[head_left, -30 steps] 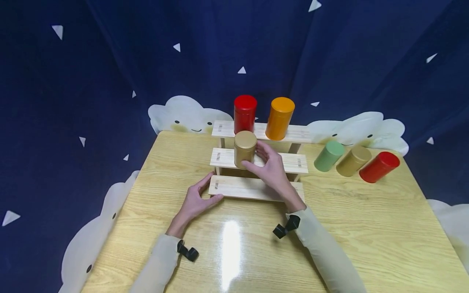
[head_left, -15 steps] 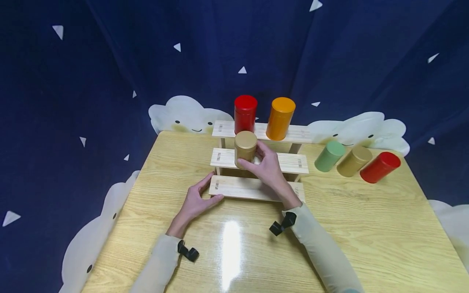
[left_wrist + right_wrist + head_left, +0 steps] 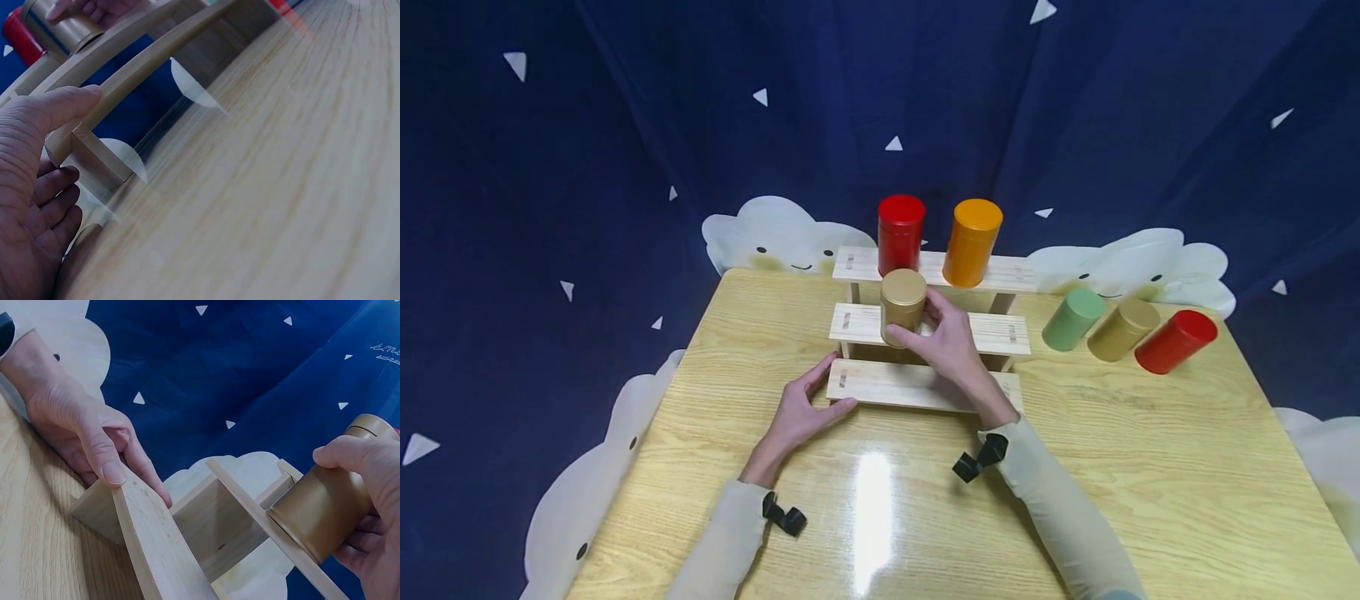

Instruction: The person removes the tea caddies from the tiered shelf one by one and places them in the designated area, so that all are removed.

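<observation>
A three-step wooden rack (image 3: 910, 385) stands on the table. My right hand (image 3: 953, 343) grips a gold tin (image 3: 901, 310) from its right side, thumb in front and fingers behind. The tin is upright at the middle step, left of centre, its base right at the board in the right wrist view. My left hand (image 3: 799, 410) holds the left end of the lowest step, with the thumb (image 3: 75, 103) at the front edge and other fingers round the end. On the top step stand a red tin (image 3: 900, 237) and an orange tin (image 3: 972, 246).
Right of the rack, a green tin (image 3: 1072, 321), another gold tin (image 3: 1123, 331) and another red tin (image 3: 1176, 342) stand in a row on the wooden table (image 3: 1150, 467). A dark blue curtain (image 3: 820, 150) with white clouds hangs behind the table.
My right wrist has shifted slightly left, while the gold tin stays at the same spot on the middle step. The left hand has not moved.
</observation>
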A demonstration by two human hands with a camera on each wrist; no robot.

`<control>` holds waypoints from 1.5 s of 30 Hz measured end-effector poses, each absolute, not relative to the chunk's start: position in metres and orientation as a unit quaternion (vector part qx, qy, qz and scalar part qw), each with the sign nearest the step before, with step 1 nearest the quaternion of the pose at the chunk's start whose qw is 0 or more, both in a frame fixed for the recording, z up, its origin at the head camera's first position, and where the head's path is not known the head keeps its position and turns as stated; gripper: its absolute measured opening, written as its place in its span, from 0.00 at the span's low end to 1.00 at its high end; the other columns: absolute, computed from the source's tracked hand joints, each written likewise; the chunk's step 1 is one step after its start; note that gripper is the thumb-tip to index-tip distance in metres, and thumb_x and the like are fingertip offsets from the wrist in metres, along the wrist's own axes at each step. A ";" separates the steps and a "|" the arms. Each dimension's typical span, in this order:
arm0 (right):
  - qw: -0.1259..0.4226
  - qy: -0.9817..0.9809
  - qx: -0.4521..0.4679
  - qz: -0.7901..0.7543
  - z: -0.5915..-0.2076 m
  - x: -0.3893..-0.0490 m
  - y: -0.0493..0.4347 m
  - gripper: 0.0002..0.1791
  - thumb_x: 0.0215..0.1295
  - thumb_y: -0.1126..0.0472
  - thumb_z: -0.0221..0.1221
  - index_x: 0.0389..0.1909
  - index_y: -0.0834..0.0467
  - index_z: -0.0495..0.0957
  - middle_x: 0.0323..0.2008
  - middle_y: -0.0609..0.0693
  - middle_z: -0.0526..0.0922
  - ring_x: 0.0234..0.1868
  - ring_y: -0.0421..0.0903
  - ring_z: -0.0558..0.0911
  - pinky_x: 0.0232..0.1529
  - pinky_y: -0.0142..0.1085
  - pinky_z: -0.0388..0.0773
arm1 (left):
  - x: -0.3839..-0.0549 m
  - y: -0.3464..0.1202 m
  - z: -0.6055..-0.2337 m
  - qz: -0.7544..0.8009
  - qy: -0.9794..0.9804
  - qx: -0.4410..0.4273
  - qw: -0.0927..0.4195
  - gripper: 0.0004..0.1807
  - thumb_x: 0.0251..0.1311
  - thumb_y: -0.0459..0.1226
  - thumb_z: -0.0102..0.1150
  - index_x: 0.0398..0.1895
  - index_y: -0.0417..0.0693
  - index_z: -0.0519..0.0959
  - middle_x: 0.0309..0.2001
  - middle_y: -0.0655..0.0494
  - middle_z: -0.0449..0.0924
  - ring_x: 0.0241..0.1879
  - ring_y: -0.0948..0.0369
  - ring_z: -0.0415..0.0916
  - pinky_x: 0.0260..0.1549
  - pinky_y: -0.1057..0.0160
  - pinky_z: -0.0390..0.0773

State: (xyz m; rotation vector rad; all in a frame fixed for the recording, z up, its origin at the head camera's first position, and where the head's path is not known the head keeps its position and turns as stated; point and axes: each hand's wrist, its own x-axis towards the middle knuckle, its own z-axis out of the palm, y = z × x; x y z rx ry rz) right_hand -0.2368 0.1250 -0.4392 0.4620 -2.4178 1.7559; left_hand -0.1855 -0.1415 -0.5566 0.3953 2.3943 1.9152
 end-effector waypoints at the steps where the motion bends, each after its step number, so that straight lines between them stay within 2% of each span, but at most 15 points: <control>1: 0.058 -0.800 0.150 0.579 -0.438 -0.236 0.126 0.41 0.57 0.56 0.79 0.71 0.57 0.73 0.65 0.53 0.81 0.66 0.51 0.80 0.71 0.45 0.75 | -0.186 -0.142 -0.557 0.619 0.774 0.129 0.025 0.49 0.58 0.40 0.79 0.80 0.49 0.64 0.78 0.53 0.64 0.77 0.52 0.62 0.76 0.53 0.62; 7: 0.058 -0.802 0.139 0.577 -0.437 -0.231 0.131 0.41 0.56 0.55 0.79 0.71 0.55 0.74 0.64 0.51 0.82 0.66 0.51 0.80 0.72 0.46 0.74 | -0.186 -0.142 -0.557 0.618 0.775 0.132 0.024 0.49 0.58 0.39 0.79 0.80 0.49 0.63 0.78 0.52 0.64 0.77 0.52 0.62 0.76 0.54 0.62; 14: 0.063 -0.804 0.130 0.577 -0.438 -0.226 0.139 0.41 0.56 0.55 0.79 0.70 0.58 0.74 0.64 0.54 0.82 0.66 0.51 0.80 0.73 0.46 0.72 | -0.187 -0.142 -0.558 0.621 0.773 0.128 0.027 0.49 0.57 0.39 0.79 0.81 0.50 0.63 0.79 0.53 0.63 0.77 0.54 0.62 0.76 0.58 0.62; 25: 0.081 -0.804 0.105 0.579 -0.436 -0.216 0.156 0.39 0.55 0.51 0.80 0.67 0.55 0.76 0.62 0.52 0.84 0.63 0.51 0.81 0.72 0.49 0.73 | -0.185 -0.142 -0.557 0.623 0.771 0.130 0.029 0.48 0.59 0.39 0.78 0.81 0.50 0.63 0.79 0.53 0.63 0.77 0.52 0.61 0.76 0.55 0.61; 34: 0.124 -0.799 0.105 0.579 -0.431 -0.206 0.177 0.34 0.56 0.57 0.80 0.63 0.57 0.79 0.58 0.53 0.85 0.60 0.52 0.83 0.69 0.51 0.75 | -0.187 -0.142 -0.558 0.625 0.769 0.133 0.025 0.48 0.58 0.39 0.79 0.80 0.49 0.63 0.79 0.53 0.64 0.77 0.52 0.61 0.77 0.54 0.61; 45: 0.152 -0.789 0.080 0.590 -0.427 -0.196 0.202 0.33 0.55 0.65 0.78 0.63 0.61 0.79 0.56 0.56 0.85 0.56 0.45 0.82 0.64 0.38 0.78 | -0.186 -0.142 -0.558 0.628 0.766 0.136 0.021 0.49 0.58 0.40 0.79 0.80 0.48 0.63 0.78 0.52 0.64 0.76 0.51 0.63 0.76 0.54 0.63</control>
